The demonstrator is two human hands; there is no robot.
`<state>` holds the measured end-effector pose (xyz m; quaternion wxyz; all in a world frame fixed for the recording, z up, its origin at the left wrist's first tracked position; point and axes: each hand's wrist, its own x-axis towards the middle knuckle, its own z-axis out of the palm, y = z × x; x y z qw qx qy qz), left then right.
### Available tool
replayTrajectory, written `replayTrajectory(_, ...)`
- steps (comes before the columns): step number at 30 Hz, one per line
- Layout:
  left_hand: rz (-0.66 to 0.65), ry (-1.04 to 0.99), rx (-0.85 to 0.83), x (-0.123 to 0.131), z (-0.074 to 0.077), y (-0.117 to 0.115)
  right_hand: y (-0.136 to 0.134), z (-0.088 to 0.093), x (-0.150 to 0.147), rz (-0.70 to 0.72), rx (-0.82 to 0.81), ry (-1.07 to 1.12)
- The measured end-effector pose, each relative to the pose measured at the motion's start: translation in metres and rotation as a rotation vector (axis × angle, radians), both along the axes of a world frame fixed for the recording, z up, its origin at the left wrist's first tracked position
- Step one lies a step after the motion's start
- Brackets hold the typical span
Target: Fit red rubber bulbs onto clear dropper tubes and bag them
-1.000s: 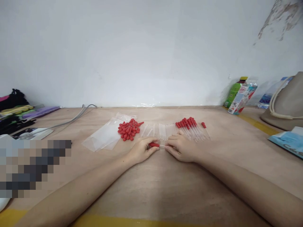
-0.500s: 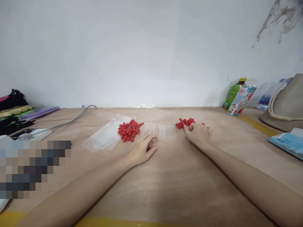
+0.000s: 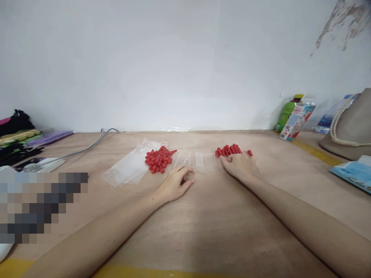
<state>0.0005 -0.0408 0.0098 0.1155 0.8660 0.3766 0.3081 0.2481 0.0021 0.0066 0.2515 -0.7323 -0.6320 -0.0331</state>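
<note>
My left hand (image 3: 176, 183) rests on the table with loosely bent fingers apart. It holds nothing, and its fingertips lie at the near edge of a row of thin clear tubes (image 3: 204, 162). To its upper left is a heap of red rubber bulbs (image 3: 158, 160). My right hand (image 3: 239, 166) lies low over the right end of the row, fingers spread against several red-capped tubes (image 3: 227, 149) set side by side. Its fingertips are partly hidden. One more red bulb (image 3: 249, 153) shows just right of that hand, its tube partly covered.
Clear plastic bags (image 3: 124, 164) lie left of the heap. A grey cable (image 3: 87, 148) and folded cloths (image 3: 20, 135) are at far left. Bottles (image 3: 297, 119), a beige bag (image 3: 350, 123) and a blue packet (image 3: 355, 173) stand or lie at right. A wall (image 3: 185, 65) closes the back.
My right hand has shifted slightly left and flattened, its fingers spreading from a closer grip. The red-capped tubes beside it now show as a neater row. My left hand stays put.
</note>
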Motion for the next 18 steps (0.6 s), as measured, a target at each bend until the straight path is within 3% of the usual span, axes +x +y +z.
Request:
replayTrajectory(6,0.052,0.012,0.103,0.001,-0.002,0.001,-0.005,0.000,-0.010,0.058,0.180,-0.054)
replayTrajectory(13,0.492,0.085,0.295,-0.007,0.003,0.011,-0.011,0.001,-0.021,0.122,0.148,-0.137)
replayTrajectory(18,0.615,0.118,0.297,-0.019,0.014,0.018,-0.012,0.004,-0.023,0.122,0.105,-0.216)
